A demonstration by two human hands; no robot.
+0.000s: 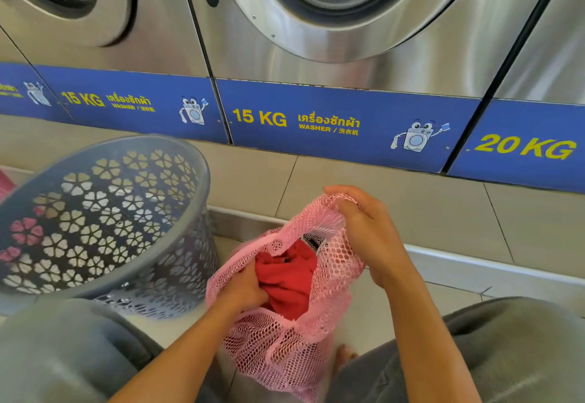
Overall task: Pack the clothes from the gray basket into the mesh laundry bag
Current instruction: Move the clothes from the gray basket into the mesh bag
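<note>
Holding the item open between the knees: one mesh laundry bag (285,349), pink, open-weave, hanging from the hands just above the floor (427,209).

Contents: red garment (289,279) bunched in the mouth, part in and part showing; a patterned black-and-white piece (311,241) behind it at the far rim.

Left hand (245,288): closed round a fold of the red garment at the near edge of the bag's mouth, apparently pushing it down.

Right hand (364,228): grip closed on the far rim of the mesh, lifting it so the mouth stays open.

Handling, as judged: bag and clothes soft, light, without stiffness; the mesh collapses unless held at the rim, and fingers or fabric may snag in its holes. Best taken by a gathered bunch of rim; cloth best taken by a full fistful, not an edge.

Gray basket (104,212): plastic, flower-shaped cut-outs, tilted towards the person at the left, just beside the bag. Interior dark; whether clothes remain cannot be told. Something pink shows through its left wall.

Surface: pale tiled floor with a low metal kerb (474,263).

Room: a laundrette; steel front-loading washers (316,38) in a row, blue panels marked 15 KG and 20 KG.
</note>
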